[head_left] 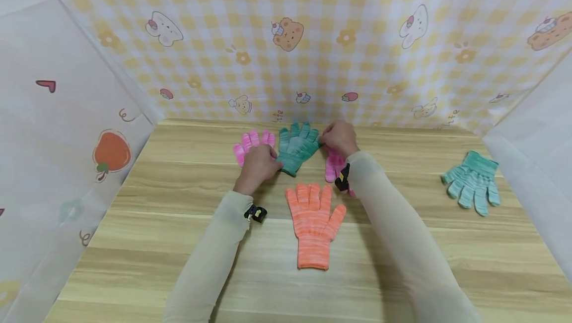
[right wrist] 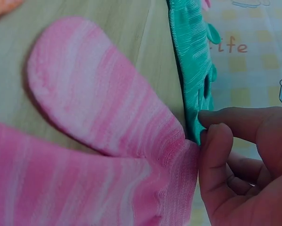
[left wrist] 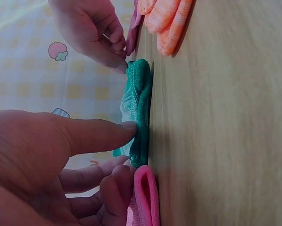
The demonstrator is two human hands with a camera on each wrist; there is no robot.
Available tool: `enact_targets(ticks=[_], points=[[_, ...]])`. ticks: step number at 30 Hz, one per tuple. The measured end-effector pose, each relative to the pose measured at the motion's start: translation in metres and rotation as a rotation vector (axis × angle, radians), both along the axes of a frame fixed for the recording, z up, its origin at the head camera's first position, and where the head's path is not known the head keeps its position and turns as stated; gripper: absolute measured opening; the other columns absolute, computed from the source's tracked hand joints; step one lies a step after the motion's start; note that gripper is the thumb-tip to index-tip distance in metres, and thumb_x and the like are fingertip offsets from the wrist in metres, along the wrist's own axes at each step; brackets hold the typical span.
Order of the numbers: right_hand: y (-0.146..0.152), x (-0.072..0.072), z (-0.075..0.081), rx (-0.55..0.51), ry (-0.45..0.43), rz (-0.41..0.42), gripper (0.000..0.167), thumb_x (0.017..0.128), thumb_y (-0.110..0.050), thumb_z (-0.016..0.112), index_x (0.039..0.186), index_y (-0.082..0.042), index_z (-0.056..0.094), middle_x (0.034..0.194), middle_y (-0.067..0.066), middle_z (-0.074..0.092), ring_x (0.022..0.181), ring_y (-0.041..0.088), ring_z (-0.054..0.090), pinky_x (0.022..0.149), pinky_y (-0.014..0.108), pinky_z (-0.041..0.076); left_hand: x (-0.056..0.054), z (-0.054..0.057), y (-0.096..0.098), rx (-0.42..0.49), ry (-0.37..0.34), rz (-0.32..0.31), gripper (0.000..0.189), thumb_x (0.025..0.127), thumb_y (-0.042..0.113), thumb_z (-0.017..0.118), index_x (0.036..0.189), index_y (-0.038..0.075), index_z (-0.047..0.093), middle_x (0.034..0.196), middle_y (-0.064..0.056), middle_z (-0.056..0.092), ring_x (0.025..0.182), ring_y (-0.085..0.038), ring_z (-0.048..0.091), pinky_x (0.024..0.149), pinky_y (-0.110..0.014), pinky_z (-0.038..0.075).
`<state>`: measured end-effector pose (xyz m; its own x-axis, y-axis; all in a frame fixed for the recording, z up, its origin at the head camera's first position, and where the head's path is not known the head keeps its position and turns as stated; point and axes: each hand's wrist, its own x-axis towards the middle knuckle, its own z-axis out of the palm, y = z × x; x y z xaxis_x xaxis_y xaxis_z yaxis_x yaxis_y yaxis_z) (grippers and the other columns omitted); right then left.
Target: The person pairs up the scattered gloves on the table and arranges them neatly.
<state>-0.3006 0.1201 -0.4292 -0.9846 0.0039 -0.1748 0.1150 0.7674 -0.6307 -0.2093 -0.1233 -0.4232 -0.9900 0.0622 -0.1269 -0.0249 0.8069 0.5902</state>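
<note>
A green knitted glove [head_left: 297, 147] lies near the back of the wooden table, fingers toward the wall. My left hand [head_left: 258, 168] pinches its cuff [left wrist: 141, 120], thumb on top. At the glove's right side, my right hand [head_left: 340, 137] pinches the tip of one of its fingers between thumb and forefinger [right wrist: 240, 123]. Under my left hand is a pink glove [head_left: 254, 139], partly hidden. Another pink glove [right wrist: 103, 94] lies below my right hand and wrist, its cuff close to my fingers. An orange glove [head_left: 313, 224] lies flat between my forearms, fingers pointing away from me.
A second green glove [head_left: 474, 183] lies at the table's right side, fingers toward me. A checked cloth wall [head_left: 321, 65] rises at the table's back edge, with white cloth [head_left: 67, 129] along the left side. Both wrists wear small black devices [head_left: 255, 213].
</note>
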Motion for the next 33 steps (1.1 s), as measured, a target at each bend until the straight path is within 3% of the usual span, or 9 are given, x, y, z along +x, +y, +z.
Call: enact_targets(ticks=[6,8,10,13,22,26,29,32,33], points=[[0.013,-0.048,-0.052,0.061,0.018,0.059,0.012,0.082,-0.019,0.085,0.075,-0.010,0.080,0.078,0.006,0.075,0.084,0.029,0.068,0.073,0.043,0.057,0.000,0.001,0.002,-0.011,-0.032,0.013,0.021,0.094,0.012,0.083,0.109,-0.001,0.077,0.082,-0.008,0.071,0.074,-0.022,0.065,0.074,-0.037,0.057],[0.014,-0.052,-0.057,0.056,0.016,0.054,0.013,0.082,-0.017,0.085,0.073,-0.010,0.078,0.076,0.006,0.074,0.082,0.031,0.068,0.072,0.044,0.057,-0.008,-0.011,0.000,-0.003,-0.034,0.017,0.013,0.093,0.013,0.083,0.099,0.003,0.077,0.076,-0.005,0.068,0.069,-0.020,0.063,0.068,-0.036,0.055],[0.013,-0.054,-0.060,0.054,0.022,0.044,0.015,0.081,-0.017,0.084,0.070,-0.010,0.076,0.073,0.007,0.073,0.079,0.031,0.068,0.069,0.045,0.056,-0.017,-0.026,-0.003,0.007,-0.040,0.023,0.014,0.091,0.013,0.083,0.084,0.007,0.072,0.068,-0.002,0.061,0.061,-0.017,0.058,0.059,-0.033,0.050],[0.012,-0.056,-0.062,0.051,0.025,0.035,0.018,0.083,-0.016,0.081,0.068,-0.010,0.073,0.070,0.008,0.071,0.075,0.031,0.067,0.064,0.043,0.054,-0.031,-0.047,-0.006,0.013,-0.049,0.034,0.033,0.089,0.013,0.083,0.066,0.014,0.059,0.057,0.002,0.048,0.051,-0.014,0.049,0.049,-0.029,0.039],[0.009,-0.045,-0.042,-0.096,-0.063,0.031,0.020,0.086,-0.020,0.082,0.073,-0.011,0.071,0.076,0.006,0.072,0.068,0.025,0.064,0.057,0.038,0.052,-0.046,-0.069,-0.012,0.007,-0.045,0.017,0.040,0.084,0.010,0.078,0.057,0.019,0.051,0.051,0.007,0.040,0.044,-0.010,0.042,0.042,-0.027,0.032],[0.008,-0.039,-0.034,-0.169,-0.085,0.023,0.026,0.086,-0.023,0.082,0.069,-0.012,0.067,0.072,0.004,0.068,0.067,0.022,0.060,0.057,0.035,0.048,-0.044,-0.066,-0.012,0.009,-0.037,0.007,0.037,0.083,0.009,0.075,0.058,0.019,0.049,0.051,0.007,0.036,0.045,-0.010,0.040,0.042,-0.027,0.031],[0.001,-0.018,-0.009,-0.246,-0.102,-0.009,0.025,0.089,-0.020,0.079,0.071,-0.011,0.064,0.076,0.005,0.065,0.073,0.022,0.059,0.063,0.033,0.049,-0.038,-0.060,-0.010,0.012,-0.029,0.007,0.027,0.086,0.007,0.073,0.067,0.018,0.058,0.055,0.006,0.042,0.049,-0.011,0.045,0.045,-0.029,0.035],[-0.008,0.000,0.011,-0.358,-0.133,-0.042,0.025,0.095,-0.014,0.074,0.075,-0.008,0.060,0.086,0.007,0.063,0.083,0.022,0.060,0.076,0.033,0.057,-0.021,-0.034,-0.003,0.019,-0.041,0.024,0.005,0.090,0.005,0.073,0.089,0.010,0.074,0.067,0.001,0.059,0.057,-0.014,0.056,0.051,-0.030,0.045],[-0.009,0.002,0.013,-0.424,-0.152,-0.047,0.025,0.096,-0.011,0.072,0.077,-0.007,0.058,0.091,0.007,0.061,0.086,0.022,0.061,0.083,0.033,0.059,-0.015,-0.026,-0.001,0.018,-0.038,0.026,0.010,0.091,0.004,0.072,0.099,0.007,0.077,0.072,-0.001,0.064,0.060,-0.015,0.058,0.054,-0.030,0.048]])
